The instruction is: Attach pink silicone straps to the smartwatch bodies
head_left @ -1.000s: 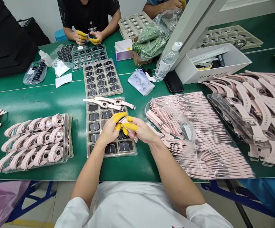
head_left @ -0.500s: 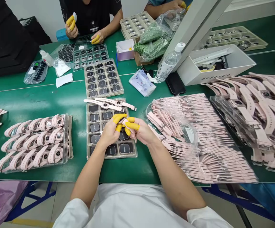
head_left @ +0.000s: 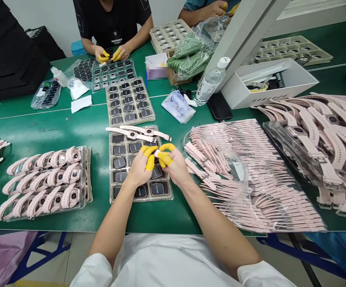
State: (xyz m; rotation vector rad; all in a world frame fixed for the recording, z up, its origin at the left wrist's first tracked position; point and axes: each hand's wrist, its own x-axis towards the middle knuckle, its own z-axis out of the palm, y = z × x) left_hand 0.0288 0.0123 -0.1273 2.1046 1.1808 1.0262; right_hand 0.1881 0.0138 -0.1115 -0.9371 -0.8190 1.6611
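My left hand (head_left: pixel 140 166) and my right hand (head_left: pixel 173 164) meet above a clear tray of black watch bodies (head_left: pixel 117 190). Both wear yellow finger cots and pinch a small pink watch piece (head_left: pixel 157 153) between their fingertips. The piece is mostly hidden by the fingers. Two assembled pink watches (head_left: pixel 137 132) lie flat at the tray's far edge. A big spread of pink straps in clear plastic (head_left: pixel 259 175) lies just right of my right hand.
A tray of finished pink watches (head_left: pixel 43 181) sits at left. Another tray of black bodies (head_left: pixel 129 101), a water bottle (head_left: pixel 210 81) and a white box (head_left: pixel 268 81) stand behind. A person in black (head_left: pixel 113 24) works across the green table (head_left: pixel 56 123); more pink watches (head_left: pixel 325 131) lie right.
My hands have shifted slightly away from me and closed tighter round the pink piece. The person opposite lowered a raised hand back to the trays.
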